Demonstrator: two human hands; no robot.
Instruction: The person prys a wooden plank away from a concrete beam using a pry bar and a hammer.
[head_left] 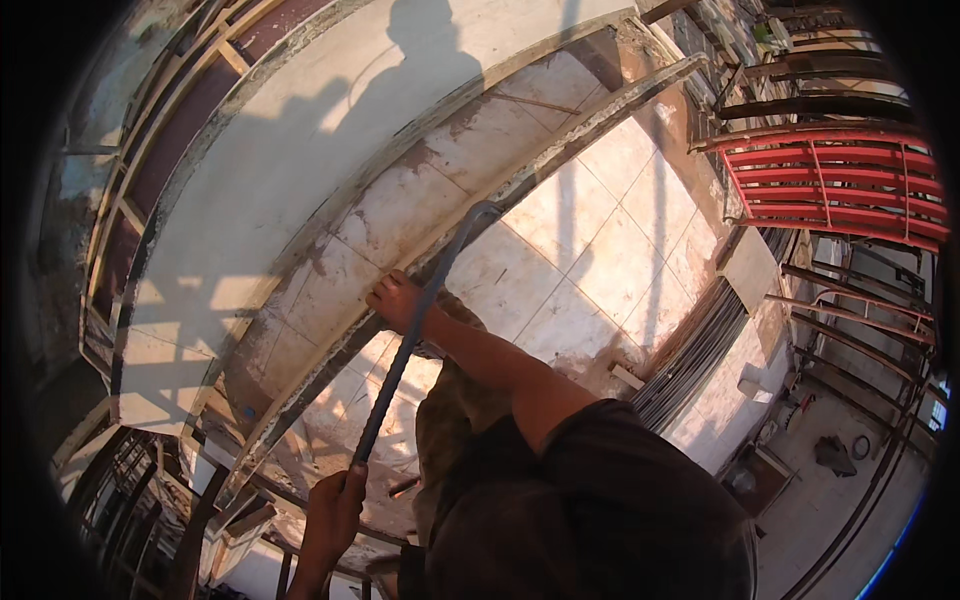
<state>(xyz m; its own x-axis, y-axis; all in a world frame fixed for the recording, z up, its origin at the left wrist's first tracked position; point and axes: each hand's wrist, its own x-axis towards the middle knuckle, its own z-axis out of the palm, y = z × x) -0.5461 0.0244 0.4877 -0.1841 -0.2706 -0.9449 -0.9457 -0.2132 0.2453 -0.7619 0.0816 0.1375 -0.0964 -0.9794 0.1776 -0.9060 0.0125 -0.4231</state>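
My left hand [335,515] is closed round the lower end of a long grey crowbar [392,378]. The bar slants up and away to the right, its far end bent into a hook. It crosses in front of my right hand [402,300], which lies beneath it. The fingers of that hand curl over the top edge of a long narrow board [560,148], which runs diagonally across the view. Part of the right palm is hidden by the bar. Beside the board, the hook hangs over a dusty tiled floor [590,235].
A pale concrete slab [240,190] curves along the left, framed by timber. Red metal bars [830,185] stand at the upper right. A bundle of thin dark rods [690,350] lies right of my arm. Dark scaffold-like poles [120,510] crowd the lower left.
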